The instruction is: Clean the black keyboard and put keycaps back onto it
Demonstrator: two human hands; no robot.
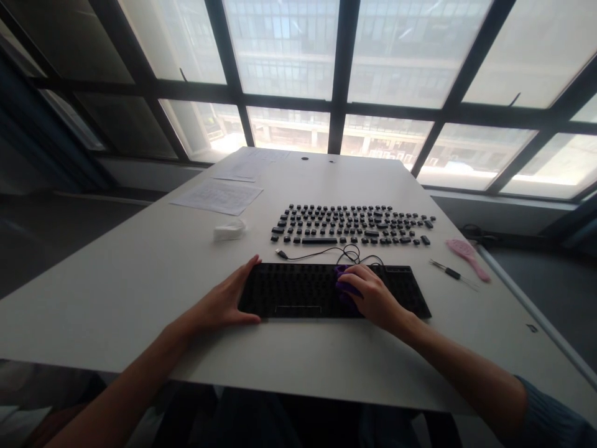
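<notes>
Keyboard (298, 289) | black, rectangular | pale front edge | purple lump (347, 300) in right hand (375, 297)

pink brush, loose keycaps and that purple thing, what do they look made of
The pink oval-headed brush looks like smooth moulded plastic, given its even colour. The small black blocky keycaps look like hard satin plastic, with crisp edges. The purple lump under the right hand bulges softly: perhaps gel or silicone, finish unclear.
</notes>
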